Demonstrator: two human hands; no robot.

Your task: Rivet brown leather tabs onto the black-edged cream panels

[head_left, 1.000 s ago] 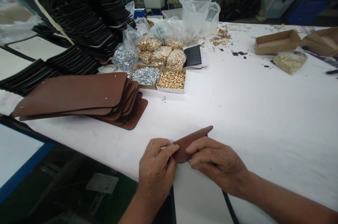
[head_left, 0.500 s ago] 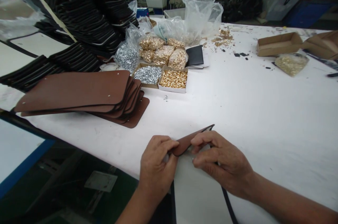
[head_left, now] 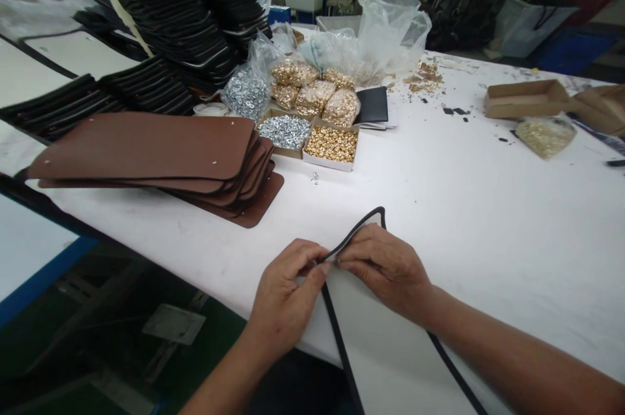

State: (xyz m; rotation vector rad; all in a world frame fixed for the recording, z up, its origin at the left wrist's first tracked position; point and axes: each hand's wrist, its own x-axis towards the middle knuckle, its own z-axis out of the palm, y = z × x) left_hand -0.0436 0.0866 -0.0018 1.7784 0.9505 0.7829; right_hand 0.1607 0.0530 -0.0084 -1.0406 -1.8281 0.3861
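Observation:
A panel [head_left: 385, 337] with a light grey back and black edging hangs over the table's front edge, its far end curled up. My left hand [head_left: 288, 294] is closed, pinching the panel's left corner between thumb and fingers. Close beside it, my right hand [head_left: 388, 265] lies against the grey side. Its thumb and forefinger are pressed together by that corner; a tiny piece at the fingertips is too small to make out. Left of my hands lies a stack of brown panels [head_left: 161, 144] with small metal studs near their corners.
Past the stack stand a box of silver washers [head_left: 286, 131] and a box of gold fasteners [head_left: 332, 143]. Behind are bags of gold fasteners [head_left: 315, 97] and tall black stacks [head_left: 166, 11]. An open cardboard box [head_left: 527, 100] sits at right. Loose silver pieces [head_left: 315, 178] lie mid-table.
My right hand has moved left, bringing its fingertips against the panel's corner beside my left hand. The panel has turned, so its grey side faces me more and less brown shows.

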